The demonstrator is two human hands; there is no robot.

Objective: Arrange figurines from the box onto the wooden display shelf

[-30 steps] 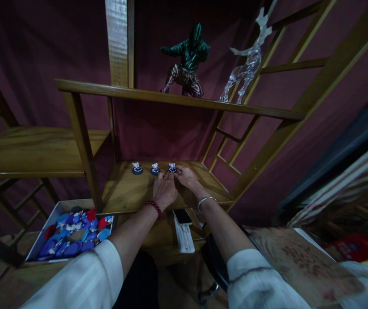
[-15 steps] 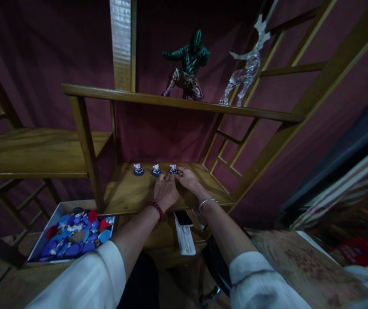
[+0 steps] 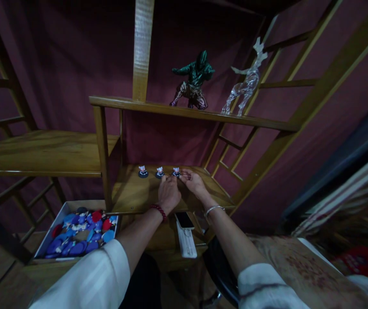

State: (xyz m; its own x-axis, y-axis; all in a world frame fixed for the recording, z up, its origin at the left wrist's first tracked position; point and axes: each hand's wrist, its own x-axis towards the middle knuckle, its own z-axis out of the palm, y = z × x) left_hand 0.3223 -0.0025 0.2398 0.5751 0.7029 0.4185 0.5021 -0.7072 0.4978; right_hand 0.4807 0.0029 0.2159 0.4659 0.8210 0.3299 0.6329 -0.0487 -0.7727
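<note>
Three small white-headed figurines on round dark bases stand in a row on the lower wooden shelf (image 3: 132, 193): a left one (image 3: 143, 171), a middle one (image 3: 160, 172) and a right one (image 3: 176, 172). At the right figurine's base, my right hand (image 3: 194, 183) has thumb and fingers closed on its right side. My left hand (image 3: 169, 194) reaches to the front of the same base, knuckles up, fingers bunched together. Its fingertips are partly hidden behind the hand, just in front of the middle figurine.
An open box (image 3: 44, 238) of blue, red and white pieces stands at lower left. Below the shelf edge lie a phone (image 3: 184, 220) and a white slim object (image 3: 187, 243). On the upper shelf (image 3: 158, 108) are a green crouching statue (image 3: 197, 81) and a clear deer figure (image 3: 245, 86).
The view has shifted, so the shelves sit slightly lower and further right. Both hands stay at the right figurine; the three figurines keep their row.
</note>
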